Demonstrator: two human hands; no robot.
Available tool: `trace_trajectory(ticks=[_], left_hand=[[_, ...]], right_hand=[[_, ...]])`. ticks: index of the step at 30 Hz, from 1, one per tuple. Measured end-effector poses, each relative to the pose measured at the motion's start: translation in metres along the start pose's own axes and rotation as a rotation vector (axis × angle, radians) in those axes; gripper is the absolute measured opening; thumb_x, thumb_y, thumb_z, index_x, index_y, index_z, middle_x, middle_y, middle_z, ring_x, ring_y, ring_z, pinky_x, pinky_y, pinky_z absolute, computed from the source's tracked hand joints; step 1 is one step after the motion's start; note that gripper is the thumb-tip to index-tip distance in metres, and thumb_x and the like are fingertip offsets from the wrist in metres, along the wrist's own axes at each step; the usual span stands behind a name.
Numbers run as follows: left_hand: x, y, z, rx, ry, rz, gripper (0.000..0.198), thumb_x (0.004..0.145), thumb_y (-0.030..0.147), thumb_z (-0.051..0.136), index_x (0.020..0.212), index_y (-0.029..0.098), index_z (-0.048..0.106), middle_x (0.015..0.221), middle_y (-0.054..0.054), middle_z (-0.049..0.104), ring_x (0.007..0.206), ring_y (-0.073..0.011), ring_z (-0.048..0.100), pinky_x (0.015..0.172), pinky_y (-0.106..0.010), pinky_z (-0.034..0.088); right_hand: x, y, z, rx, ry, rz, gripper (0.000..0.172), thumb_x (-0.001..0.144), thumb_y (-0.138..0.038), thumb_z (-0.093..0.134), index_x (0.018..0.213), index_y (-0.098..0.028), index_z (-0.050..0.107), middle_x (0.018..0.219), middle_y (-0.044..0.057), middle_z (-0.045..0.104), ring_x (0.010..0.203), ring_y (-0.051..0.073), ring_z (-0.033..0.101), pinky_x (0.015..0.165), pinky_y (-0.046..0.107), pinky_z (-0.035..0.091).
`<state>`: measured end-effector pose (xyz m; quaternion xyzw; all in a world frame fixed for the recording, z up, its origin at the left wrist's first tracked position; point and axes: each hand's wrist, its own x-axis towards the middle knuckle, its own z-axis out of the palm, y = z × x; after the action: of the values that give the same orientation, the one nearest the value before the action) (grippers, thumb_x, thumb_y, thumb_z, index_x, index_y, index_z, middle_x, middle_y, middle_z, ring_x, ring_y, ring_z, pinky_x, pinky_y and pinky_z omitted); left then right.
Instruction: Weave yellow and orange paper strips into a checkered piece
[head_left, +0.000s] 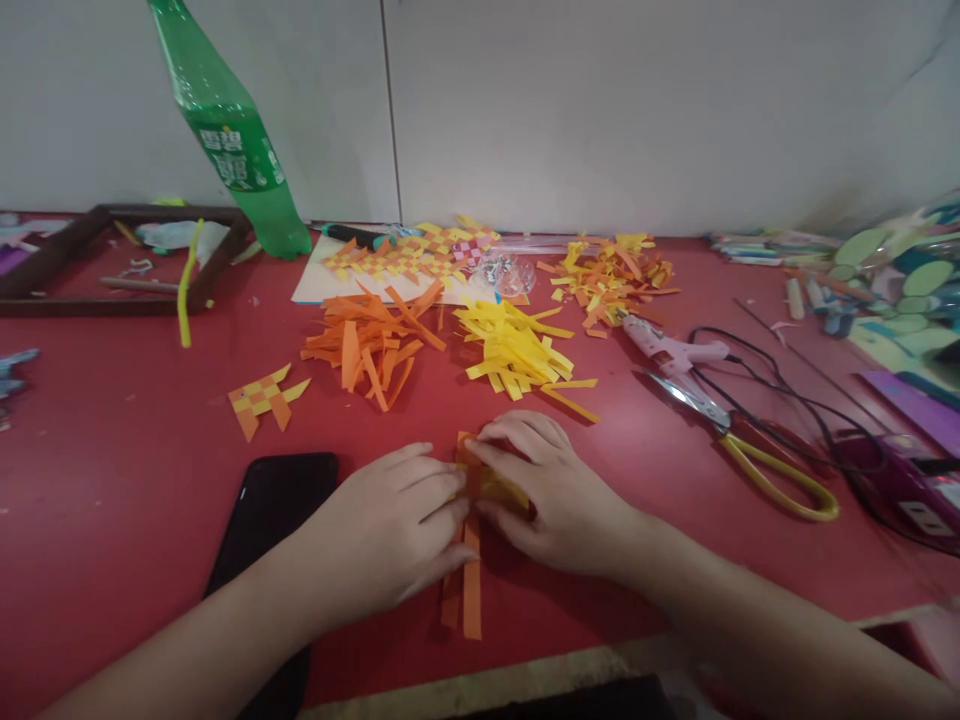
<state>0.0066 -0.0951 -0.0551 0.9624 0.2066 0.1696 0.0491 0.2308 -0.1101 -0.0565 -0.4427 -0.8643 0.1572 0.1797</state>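
Note:
Orange paper strips (472, 585) stand lengthwise between my hands at the front of the red table, with yellow strips (504, 490) crossing beside them, partly under my right fingers. My left hand (401, 520) presses its fingertips on the strips from the left, fingers bent together. From the right, my right hand (559, 490) curls its fingers and thumb over the yellow and orange strips. How the strips cross is partly hidden by the fingers. Past my hands lie a pile of orange strips (367, 345) and a pile of yellow strips (517, 345). A woven paper fish (264, 398) lies to the left.
A black phone (277, 510) lies beneath my left forearm. Scissors (739, 445), a pink glue gun (670, 348) and its cable are at right. Behind stand a green bottle (240, 140), a brown frame (45, 260), paper scraps (611, 280) and woven pieces (420, 255).

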Motion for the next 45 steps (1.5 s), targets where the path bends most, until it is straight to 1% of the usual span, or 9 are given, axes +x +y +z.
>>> trace_trajectory(ticks=[5,12,16,21,25,28,37,41,45], left_hand=[[-0.0006,0.0007,-0.0013,0.005,0.023,0.024,0.031,0.096,0.035,0.05,0.098,0.011,0.07,0.101,-0.01,0.074,0.094,-0.0251,0.067,0.096,-0.046,0.05],[0.0009,0.0009,-0.0032,-0.012,-0.018,-0.012,0.031,0.095,0.037,0.051,0.096,0.012,0.069,0.098,-0.01,0.073,0.093,-0.0265,0.066,0.094,-0.048,0.049],[-0.0005,0.0011,-0.0027,-0.021,-0.025,-0.022,0.029,0.094,0.038,0.054,0.096,0.013,0.069,0.099,-0.01,0.073,0.095,-0.0263,0.065,0.096,-0.048,0.047],[-0.0016,0.0012,-0.0004,-0.036,-0.005,-0.024,0.03,0.095,0.038,0.052,0.096,0.015,0.07,0.097,-0.007,0.075,0.092,-0.0246,0.065,0.096,-0.046,0.046],[-0.0012,0.0006,-0.0008,-0.022,0.011,-0.024,0.032,0.095,0.04,0.051,0.095,0.015,0.071,0.1,-0.007,0.075,0.092,-0.0247,0.065,0.095,-0.046,0.045],[-0.0013,0.0004,-0.0015,-0.027,0.006,-0.026,0.032,0.095,0.04,0.051,0.096,0.015,0.071,0.101,-0.006,0.075,0.092,-0.0245,0.065,0.096,-0.045,0.044],[-0.0033,0.0003,-0.0042,-0.052,0.006,-0.031,0.024,0.094,0.03,0.053,0.104,0.015,0.069,0.107,-0.004,0.074,0.097,-0.0229,0.065,0.101,-0.045,0.041],[-0.0034,-0.0008,-0.0051,-0.044,0.005,-0.013,0.021,0.094,0.024,0.051,0.102,0.016,0.069,0.109,-0.004,0.074,0.099,-0.022,0.065,0.103,-0.045,0.039],[-0.0037,-0.0016,-0.0055,-0.031,-0.008,-0.003,0.021,0.095,0.024,0.05,0.101,0.017,0.069,0.107,-0.003,0.074,0.098,-0.0214,0.065,0.104,-0.046,0.038]], right_hand=[[-0.0002,0.0009,0.0,0.01,0.004,0.004,0.045,0.082,-0.028,0.061,0.126,-0.019,0.059,0.117,0.012,0.059,0.113,0.027,0.05,0.101,0.049,0.041],[0.0001,0.0015,0.0005,0.006,-0.006,0.01,0.045,0.083,-0.029,0.061,0.128,-0.019,0.058,0.118,0.011,0.059,0.113,0.027,0.049,0.101,0.047,0.04],[-0.0001,0.001,0.0003,0.03,0.005,0.011,0.044,0.083,-0.027,0.062,0.126,-0.021,0.058,0.118,0.01,0.06,0.113,0.026,0.051,0.101,0.047,0.039],[-0.0019,0.0005,-0.0001,0.051,0.046,-0.003,0.03,0.082,-0.027,0.063,0.112,-0.021,0.062,0.116,0.009,0.063,0.113,0.026,0.053,0.1,0.046,0.038],[-0.0027,-0.0015,-0.0007,0.041,0.034,0.018,0.024,0.082,-0.03,0.064,0.105,-0.022,0.065,0.118,0.009,0.062,0.114,0.027,0.053,0.099,0.046,0.037],[-0.0024,-0.0023,-0.0001,0.021,0.026,0.021,0.025,0.081,-0.031,0.065,0.105,-0.021,0.065,0.118,0.009,0.061,0.114,0.027,0.052,0.1,0.046,0.035],[-0.0023,-0.0026,0.0006,0.003,-0.002,0.05,0.029,0.078,-0.03,0.066,0.106,-0.023,0.063,0.12,0.006,0.06,0.115,0.025,0.051,0.105,0.046,0.029],[-0.0026,-0.0021,0.001,-0.001,-0.002,0.051,0.03,0.078,-0.032,0.067,0.106,-0.023,0.063,0.12,0.006,0.06,0.116,0.025,0.051,0.106,0.046,0.027],[-0.0022,-0.0006,0.0023,-0.01,0.004,0.046,0.03,0.079,-0.034,0.067,0.106,-0.023,0.063,0.12,0.006,0.06,0.117,0.025,0.051,0.106,0.046,0.027]])
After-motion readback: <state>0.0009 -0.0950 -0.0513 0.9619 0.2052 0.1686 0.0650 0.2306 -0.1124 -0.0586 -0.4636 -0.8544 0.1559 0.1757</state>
